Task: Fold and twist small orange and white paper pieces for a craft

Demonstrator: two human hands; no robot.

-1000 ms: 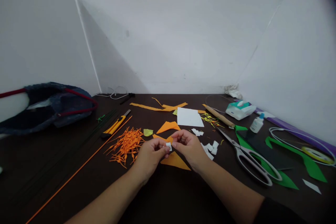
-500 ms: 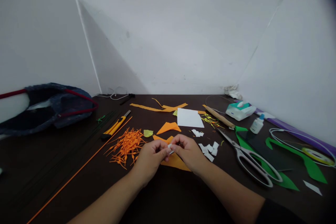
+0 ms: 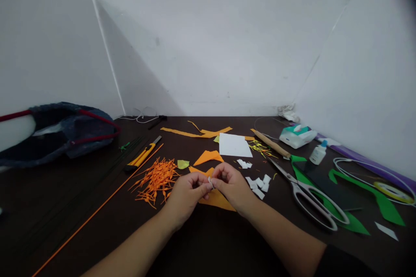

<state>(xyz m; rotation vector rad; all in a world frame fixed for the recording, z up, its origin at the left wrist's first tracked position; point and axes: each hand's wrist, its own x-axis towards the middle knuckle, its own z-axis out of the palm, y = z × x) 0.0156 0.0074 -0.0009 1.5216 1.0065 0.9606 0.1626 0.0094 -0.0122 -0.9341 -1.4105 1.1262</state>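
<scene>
Between the fingertips of my left hand [image 3: 190,192] and my right hand [image 3: 232,186] is a small white paper piece [image 3: 210,182], mostly hidden by the fingers. Both hands are closed in a pinch on it. Beneath them lies orange paper [image 3: 218,200], partly covered by the hands. A heap of thin orange twisted paper strips [image 3: 159,177] is left of my left hand. To the right of my right hand, several small white paper pieces [image 3: 259,184] are scattered. An orange paper scrap [image 3: 208,156] and a yellow-green scrap [image 3: 183,164] sit just beyond.
Scissors [image 3: 302,192] lie on green paper [image 3: 357,223] at right, near a glue bottle [image 3: 318,153] and a tissue pack [image 3: 297,136]. A yellow utility knife [image 3: 143,156] and a long orange stick [image 3: 97,211] are at left. A white sheet [image 3: 234,145] lies ahead.
My fingertips have shifted slightly around the white paper piece, which now shows narrower between them. Everything on the table stays in place.
</scene>
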